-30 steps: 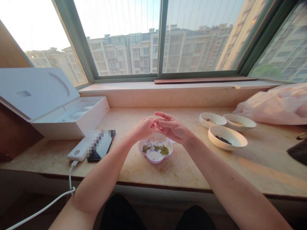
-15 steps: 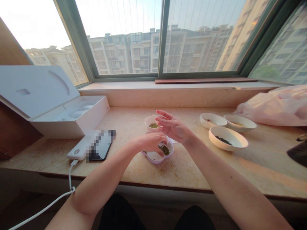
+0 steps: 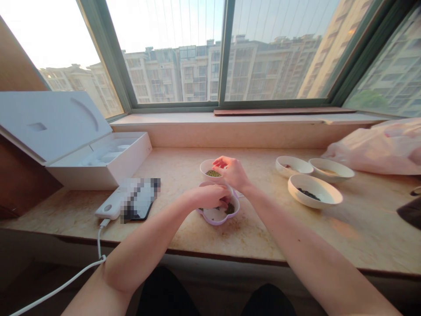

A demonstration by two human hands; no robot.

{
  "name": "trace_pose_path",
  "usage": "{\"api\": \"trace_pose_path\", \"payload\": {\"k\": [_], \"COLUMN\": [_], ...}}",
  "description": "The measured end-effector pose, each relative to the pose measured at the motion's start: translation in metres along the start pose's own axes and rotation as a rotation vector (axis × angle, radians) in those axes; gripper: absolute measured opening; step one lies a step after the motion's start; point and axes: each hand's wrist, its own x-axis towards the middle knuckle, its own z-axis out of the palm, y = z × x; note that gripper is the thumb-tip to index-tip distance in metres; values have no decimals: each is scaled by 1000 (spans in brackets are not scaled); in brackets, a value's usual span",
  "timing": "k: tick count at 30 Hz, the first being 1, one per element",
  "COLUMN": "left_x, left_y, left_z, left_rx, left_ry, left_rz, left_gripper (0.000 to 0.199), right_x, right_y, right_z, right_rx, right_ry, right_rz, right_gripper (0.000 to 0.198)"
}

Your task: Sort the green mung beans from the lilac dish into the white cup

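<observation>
My left hand (image 3: 215, 196) reaches down into a white, lobed tray with a purple rim (image 3: 219, 222), its fingertips drawn together among small mung beans (image 3: 230, 209). Just beyond, my right hand (image 3: 233, 171) is over the right edge of a round white bowl (image 3: 205, 166) with more mung beans (image 3: 213, 173) in it. The right fingers are bent inward, and whatever they may pinch is too small to see. Part of the tray is hidden under my left hand and wrist.
To the right stand three white bowls, the nearest (image 3: 324, 197) with dark beans inside. A plastic bag (image 3: 378, 149) lies behind them. At left are an open white box (image 3: 128, 153), a power bank (image 3: 108, 206) with a cable, and a phone (image 3: 140, 210). The counter's front edge runs close to me.
My right hand has turned down and its raised fingers have curled over the round bowl. My left fingers, spread before, have drawn together in the tray. The view has shifted slightly.
</observation>
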Motion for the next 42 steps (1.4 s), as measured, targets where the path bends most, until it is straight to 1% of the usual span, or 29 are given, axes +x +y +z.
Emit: {"api": "trace_pose_path", "payload": {"k": [1,3,5,7,13,17,20,22,25,28,32,34,37,40,42], "left_x": [0,0,0,0,-7,-12,-14,-15,-16,-18,-20,-21,-21,-21,-21], "left_y": [0,-2,-4,-5,-9,-8,-3,0,2,0,-4,-4,-4,-3,-4], "left_z": [1,1,-1,-5,-25,-34,-38,-41,-44,-46,-48,-48,-48,-48,-48], "left_rx": [22,61,80,38,-354,-795,-1056,-1158,-1205,-1274,-1426,-1467,-1493,-1509,-1512], "left_ry": [-3,-25,-48,-51,-40,-14,-8,14,119,215,254,262,281,326,337], "left_rz": [14,44,50,36,10,28,23,28,77,143,193,187,162,154,154], "left_gripper": [15,13,16,18,21,33,37,41,48,49,44,43,44,44,43], "right_x": [1,2,3,3,3,-1,-6,-9,-14,-17,-23,-27,-34,-40,-43], "right_y": [3,8,12,15,12,6,-1,-6,-14,-20,-20,-18,-16,-19,-23], "right_z": [1,3,5,5,0,-7,-11,-14,-17,-19,-13,-7,1,6,7], "right_rx": [-94,-220,-300,-348,-392,-378,-385,-392,-387,-376,-383,-414,-438,-478,-500], "right_ry": [-1,-11,-25,-48,-20,-9,-4,-3,-30,-97,-281,-389,-533,-619,-647], "right_rz": [-27,-56,-62,-64,-46,-39,-49,-58,-65,-98,-179,-176,-219,-251,-261], "right_gripper": [5,10,15,17,19,19,20,20,19,15,16,23,22,26,31]}}
